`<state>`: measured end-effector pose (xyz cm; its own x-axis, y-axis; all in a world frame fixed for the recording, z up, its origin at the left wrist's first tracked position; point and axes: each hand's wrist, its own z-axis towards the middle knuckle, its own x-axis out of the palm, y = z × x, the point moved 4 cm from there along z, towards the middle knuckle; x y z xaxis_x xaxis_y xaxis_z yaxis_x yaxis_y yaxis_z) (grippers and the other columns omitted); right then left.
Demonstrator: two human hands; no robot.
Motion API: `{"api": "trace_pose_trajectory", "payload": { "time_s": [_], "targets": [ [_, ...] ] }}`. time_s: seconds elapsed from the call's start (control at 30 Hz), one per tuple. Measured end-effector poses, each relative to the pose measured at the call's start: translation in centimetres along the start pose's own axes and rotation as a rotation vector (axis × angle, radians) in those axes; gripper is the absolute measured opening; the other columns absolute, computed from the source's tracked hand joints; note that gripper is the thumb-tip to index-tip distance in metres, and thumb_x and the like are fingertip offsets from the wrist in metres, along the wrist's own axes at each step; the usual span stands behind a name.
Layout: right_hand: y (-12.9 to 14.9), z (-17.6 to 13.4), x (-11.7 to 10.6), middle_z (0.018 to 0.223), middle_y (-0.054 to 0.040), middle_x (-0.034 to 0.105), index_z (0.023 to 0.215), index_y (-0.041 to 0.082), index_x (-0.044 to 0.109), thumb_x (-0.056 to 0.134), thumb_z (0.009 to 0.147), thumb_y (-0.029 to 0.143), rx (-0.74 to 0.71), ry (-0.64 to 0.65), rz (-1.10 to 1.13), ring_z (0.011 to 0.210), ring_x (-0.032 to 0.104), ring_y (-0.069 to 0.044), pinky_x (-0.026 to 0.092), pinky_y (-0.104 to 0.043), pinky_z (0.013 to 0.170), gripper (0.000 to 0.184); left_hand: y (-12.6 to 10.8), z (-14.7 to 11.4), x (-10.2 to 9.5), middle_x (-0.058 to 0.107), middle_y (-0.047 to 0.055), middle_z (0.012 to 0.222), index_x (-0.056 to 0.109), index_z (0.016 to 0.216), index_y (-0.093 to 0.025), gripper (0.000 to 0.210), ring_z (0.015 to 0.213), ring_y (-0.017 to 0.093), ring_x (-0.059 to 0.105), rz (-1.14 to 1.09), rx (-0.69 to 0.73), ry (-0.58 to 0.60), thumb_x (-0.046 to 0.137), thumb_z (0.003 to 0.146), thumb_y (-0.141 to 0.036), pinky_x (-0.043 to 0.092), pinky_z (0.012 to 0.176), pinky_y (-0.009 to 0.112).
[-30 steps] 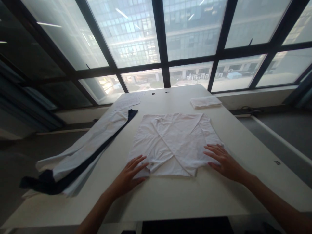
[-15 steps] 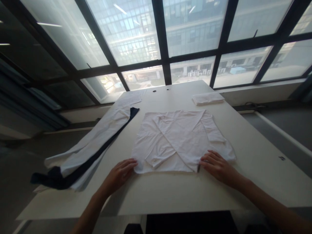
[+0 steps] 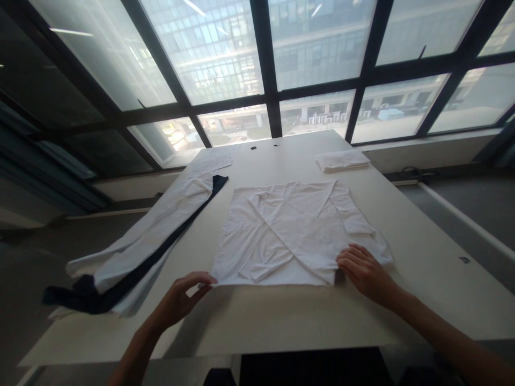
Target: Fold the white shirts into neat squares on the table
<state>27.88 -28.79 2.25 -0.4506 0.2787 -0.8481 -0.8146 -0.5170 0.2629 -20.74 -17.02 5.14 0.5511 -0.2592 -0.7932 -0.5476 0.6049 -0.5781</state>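
A white long-sleeved shirt [image 3: 298, 225] lies spread on the table, its sleeves folded in over the body. My left hand [image 3: 187, 295] pinches the shirt's near left corner between thumb and fingers. At the near edge, toward the right, my right hand [image 3: 364, 271] has its fingers closed on the fabric, with the thumb mostly hidden. The near edge runs fairly straight between both hands.
White and dark navy garments [image 3: 156, 230] lie in a long heap along the left side of the white table [image 3: 281, 321]. A folded white cloth [image 3: 341, 161] sits at the back right. Sheets of paper [image 3: 213, 159] lie at the back left. Large windows stand behind.
My left hand has shifted left and now pinches the corner instead of resting on it. My right hand has moved slightly right. The near edge looks pulled straighter and wider.
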Motion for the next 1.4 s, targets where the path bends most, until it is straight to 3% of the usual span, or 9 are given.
{"api": "trace_pose_trajectory", "payload": {
  "time_s": [0.13, 0.33, 0.5, 0.63, 0.73, 0.87, 1.03, 1.17, 1.4],
  "targets": [
    [-1.2, 0.7, -1.7, 0.090, -0.0062, 0.069, 0.095, 0.022, 0.064, 0.049, 0.101, 0.020, 0.139, -0.021, 0.098, 0.090, 0.063, -0.023, 0.046, -0.042, 0.094, 0.016, -0.7, 1.4, -1.9, 0.077, 0.005, 0.091, 0.076, 0.092, -0.021, 0.021, 0.086, 0.020, 0.073, -0.003, -0.105, -0.049, 0.066, 0.093, -0.040, 0.057, 0.080, 0.027],
    [-4.6, 5.5, -2.6, 0.088, -0.0071, 0.070, 0.088, 0.021, 0.062, 0.051, 0.097, 0.026, 0.384, -0.002, 0.188, 0.083, 0.063, -0.022, 0.046, -0.032, 0.076, 0.015, 1.0, 7.7, -3.8, 0.075, 0.007, 0.080, 0.076, 0.091, -0.015, 0.047, 0.070, 0.020, 0.069, -0.098, -0.271, -0.337, 0.071, 0.080, -0.061, 0.055, 0.063, 0.026],
    [-8.1, 9.7, -0.8, 0.087, -0.0075, 0.072, 0.089, 0.019, 0.066, 0.054, 0.094, 0.025, 0.511, 0.146, 0.101, 0.080, 0.064, -0.021, 0.041, -0.029, 0.072, 0.015, 3.4, 13.9, -2.6, 0.076, 0.008, 0.084, 0.076, 0.096, -0.013, 0.051, 0.073, 0.020, 0.067, -0.125, -0.327, -0.370, 0.069, 0.078, -0.061, 0.051, 0.064, 0.025],
    [-10.3, 11.5, 1.5, 0.093, -0.0091, 0.075, 0.092, 0.019, 0.070, 0.056, 0.094, 0.024, 0.583, 0.313, -0.017, 0.087, 0.066, -0.021, 0.039, -0.028, 0.073, 0.015, 6.2, 16.9, -0.3, 0.075, 0.008, 0.081, 0.076, 0.093, -0.013, 0.052, 0.073, 0.021, 0.066, -0.032, -0.361, -0.315, 0.066, 0.075, -0.061, 0.048, 0.064, 0.027],
    [-10.9, 11.9, 2.8, 0.097, -0.0101, 0.076, 0.095, 0.019, 0.072, 0.055, 0.095, 0.025, 0.586, 0.399, -0.077, 0.090, 0.068, -0.022, 0.040, -0.028, 0.074, 0.018, 7.6, 17.4, 1.3, 0.075, 0.008, 0.077, 0.076, 0.090, -0.014, 0.048, 0.071, 0.022, 0.065, 0.080, -0.366, -0.275, 0.061, 0.076, -0.058, 0.047, 0.068, 0.029],
    [-10.6, 11.6, 2.8, 0.097, -0.0098, 0.076, 0.099, 0.020, 0.072, 0.053, 0.096, 0.030, 0.548, 0.385, -0.111, 0.090, 0.069, -0.023, 0.042, -0.029, 0.075, 0.022, 8.1, 16.8, 2.2, 0.076, 0.007, 0.082, 0.075, 0.094, -0.016, 0.045, 0.074, 0.022, 0.066, 0.123, -0.341, -0.265, 0.056, 0.081, -0.056, 0.048, 0.072, 0.029],
    [-11.5, 9.7, 0.7, 0.097, -0.0103, 0.076, 0.106, 0.022, 0.071, 0.058, 0.092, 0.044, 0.568, 0.420, -0.130, 0.085, 0.070, -0.025, 0.044, -0.031, 0.072, 0.029, 8.0, 15.6, 2.1, 0.077, 0.008, 0.086, 0.074, 0.096, -0.018, 0.043, 0.078, 0.023, 0.068, 0.117, -0.334, -0.267, 0.056, 0.083, -0.054, 0.051, 0.075, 0.029],
    [-13.8, 7.1, -1.8, 0.099, -0.0098, 0.076, 0.100, 0.023, 0.073, 0.061, 0.086, 0.042, 0.567, 0.448, -0.106, 0.087, 0.070, -0.026, 0.045, -0.032, 0.075, 0.026, 8.2, 15.3, 2.2, 0.077, 0.008, 0.088, 0.074, 0.099, -0.017, 0.042, 0.077, 0.023, 0.068, 0.120, -0.322, -0.235, 0.055, 0.084, -0.052, 0.051, 0.077, 0.031],
    [-17.0, 3.3, -4.7, 0.099, -0.0102, 0.076, 0.098, 0.017, 0.073, 0.057, 0.083, 0.045, 0.589, 0.233, 0.161, 0.089, 0.068, -0.027, 0.047, -0.033, 0.080, 0.035, 8.1, 15.4, 2.1, 0.076, 0.006, 0.083, 0.074, 0.100, -0.018, 0.043, 0.072, 0.022, 0.067, 0.152, -0.301, -0.214, 0.054, 0.084, -0.052, 0.051, 0.073, 0.030]
  ]
}}
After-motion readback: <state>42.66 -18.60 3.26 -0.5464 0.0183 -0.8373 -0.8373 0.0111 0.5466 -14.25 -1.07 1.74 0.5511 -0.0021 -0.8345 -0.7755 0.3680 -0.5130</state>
